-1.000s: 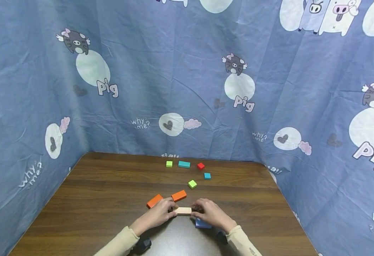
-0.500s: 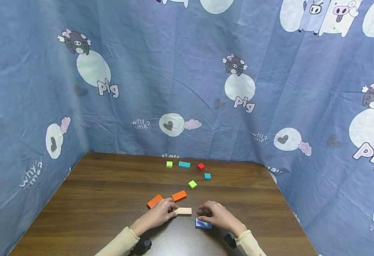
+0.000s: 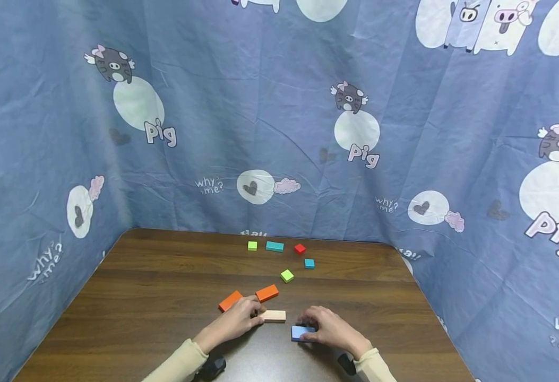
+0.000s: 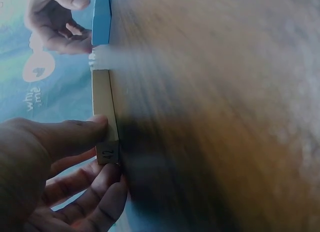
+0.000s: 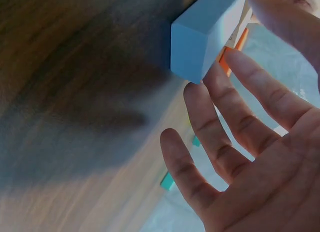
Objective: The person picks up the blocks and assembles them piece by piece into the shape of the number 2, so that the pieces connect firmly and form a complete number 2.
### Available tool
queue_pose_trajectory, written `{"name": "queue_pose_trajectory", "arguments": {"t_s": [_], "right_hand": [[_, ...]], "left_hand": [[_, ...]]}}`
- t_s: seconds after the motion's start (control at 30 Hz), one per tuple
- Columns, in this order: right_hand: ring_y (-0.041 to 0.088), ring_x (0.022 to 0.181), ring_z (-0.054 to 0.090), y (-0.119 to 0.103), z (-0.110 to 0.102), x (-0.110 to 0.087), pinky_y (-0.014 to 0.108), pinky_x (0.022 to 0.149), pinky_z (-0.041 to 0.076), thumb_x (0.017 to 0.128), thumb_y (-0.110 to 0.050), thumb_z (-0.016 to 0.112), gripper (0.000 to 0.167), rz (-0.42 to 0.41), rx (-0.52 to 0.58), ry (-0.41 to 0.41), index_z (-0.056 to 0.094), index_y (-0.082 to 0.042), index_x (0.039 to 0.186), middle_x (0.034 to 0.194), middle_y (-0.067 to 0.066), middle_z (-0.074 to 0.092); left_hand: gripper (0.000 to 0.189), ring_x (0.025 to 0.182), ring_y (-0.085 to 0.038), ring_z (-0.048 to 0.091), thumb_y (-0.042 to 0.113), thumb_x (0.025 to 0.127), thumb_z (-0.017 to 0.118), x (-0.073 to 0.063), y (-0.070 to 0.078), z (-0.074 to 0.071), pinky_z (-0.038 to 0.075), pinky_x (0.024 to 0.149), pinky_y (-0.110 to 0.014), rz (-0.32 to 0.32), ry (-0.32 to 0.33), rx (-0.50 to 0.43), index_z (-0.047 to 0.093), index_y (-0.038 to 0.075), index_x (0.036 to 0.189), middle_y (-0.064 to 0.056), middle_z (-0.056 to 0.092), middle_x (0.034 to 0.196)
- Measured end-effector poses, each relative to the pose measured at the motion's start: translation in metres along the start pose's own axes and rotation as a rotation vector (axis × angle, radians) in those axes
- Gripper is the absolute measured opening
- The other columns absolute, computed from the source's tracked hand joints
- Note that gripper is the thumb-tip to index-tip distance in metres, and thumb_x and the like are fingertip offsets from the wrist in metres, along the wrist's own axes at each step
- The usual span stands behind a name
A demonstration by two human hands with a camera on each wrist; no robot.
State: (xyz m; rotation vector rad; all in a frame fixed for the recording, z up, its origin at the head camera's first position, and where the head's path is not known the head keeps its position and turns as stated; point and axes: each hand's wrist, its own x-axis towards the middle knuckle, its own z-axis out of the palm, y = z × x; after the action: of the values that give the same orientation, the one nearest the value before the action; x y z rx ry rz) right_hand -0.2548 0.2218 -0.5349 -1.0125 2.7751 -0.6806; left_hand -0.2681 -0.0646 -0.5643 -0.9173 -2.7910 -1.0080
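In the head view my left hand (image 3: 238,319) holds the left end of a pale wooden block (image 3: 275,316) lying on the table. The left wrist view shows the thumb (image 4: 90,129) on this block's upper face and fingertips by its end, which bears dark characters. My right hand (image 3: 330,330) hovers close over a blue rectangular block (image 3: 298,333), thumb on the near side and fingers on the far side. In the right wrist view its fingers (image 5: 235,117) are extended and spread, with some tips close to or touching the blue block; contact is hard to tell.
Two orange blocks (image 3: 267,293) lie just beyond the left hand. Farther back are a lime block (image 3: 286,276), a small blue block (image 3: 309,263), a red block (image 3: 300,249), a teal block (image 3: 275,246) and another lime block (image 3: 252,245). A patterned blue curtain (image 3: 260,132) surrounds the table.
My right hand has left the pale block's right end and moved right and toward me, down over the blue block. The left hand keeps its place on the pale block.
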Motion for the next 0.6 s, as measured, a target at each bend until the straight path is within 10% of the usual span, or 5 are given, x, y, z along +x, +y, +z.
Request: {"name": "queue_pose_trajectory", "arguments": {"t_s": [0.6], "right_hand": [[0.000, 0.084, 0.055, -0.0020, 0.0023, 0.0005, 0.024, 0.074, 0.047, 0.081, -0.030, 0.077, 0.026, 0.025, -0.050, -0.010, 0.070, -0.017, 0.102, 0.096, -0.010, 0.064]], "left_hand": [[0.019, 0.080, -0.007, 0.059, 0.016, 0.085, 0.072, 0.0003, -0.0006, -0.0007, 0.048, 0.068, -0.022, 0.004, 0.000, -0.009, 0.072, 0.004, 0.101, -0.002, 0.066, 0.096]]}}
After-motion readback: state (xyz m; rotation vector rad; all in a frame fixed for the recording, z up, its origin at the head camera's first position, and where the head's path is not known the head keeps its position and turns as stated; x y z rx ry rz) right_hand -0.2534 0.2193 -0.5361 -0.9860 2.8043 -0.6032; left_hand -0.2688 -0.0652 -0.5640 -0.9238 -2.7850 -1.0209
